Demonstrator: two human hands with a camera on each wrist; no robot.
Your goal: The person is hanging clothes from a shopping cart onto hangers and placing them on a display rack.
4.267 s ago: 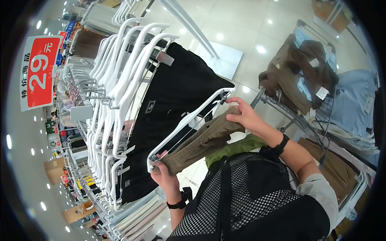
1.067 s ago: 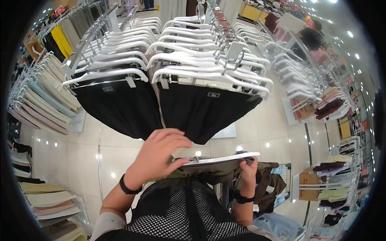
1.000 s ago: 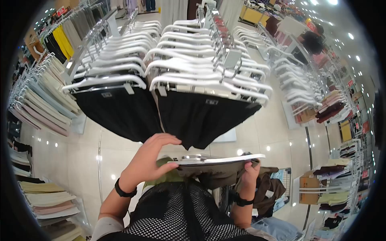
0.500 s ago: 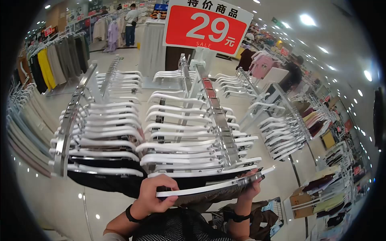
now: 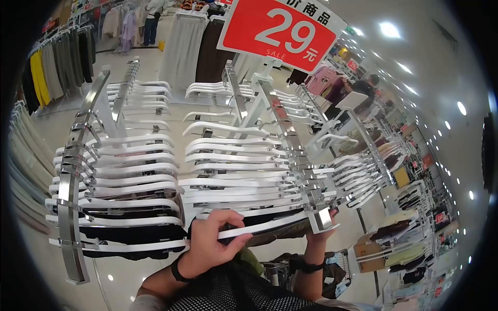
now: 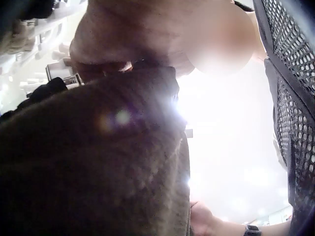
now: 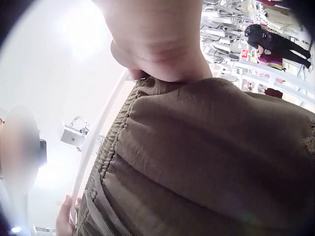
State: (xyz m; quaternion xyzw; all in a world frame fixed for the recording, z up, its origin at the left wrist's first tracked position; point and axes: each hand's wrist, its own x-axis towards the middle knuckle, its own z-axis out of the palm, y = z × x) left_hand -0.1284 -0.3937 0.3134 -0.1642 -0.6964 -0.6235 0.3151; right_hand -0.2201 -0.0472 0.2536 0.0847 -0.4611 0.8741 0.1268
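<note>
The left hand [image 5: 207, 242] and right hand [image 5: 320, 237] grip the stiff-looking white hanger [image 5: 270, 226] near its ends, well placed for soft, probably light drawstring trousers [image 7: 197, 132].

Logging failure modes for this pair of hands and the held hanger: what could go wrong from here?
The white hanger might miss the rail: the rail's end partly covers the right hand, and I can't make out the hook.

It could snag the closely packed hangers just beyond.

The brown garment's bunched waistband may slip its clips.
</note>
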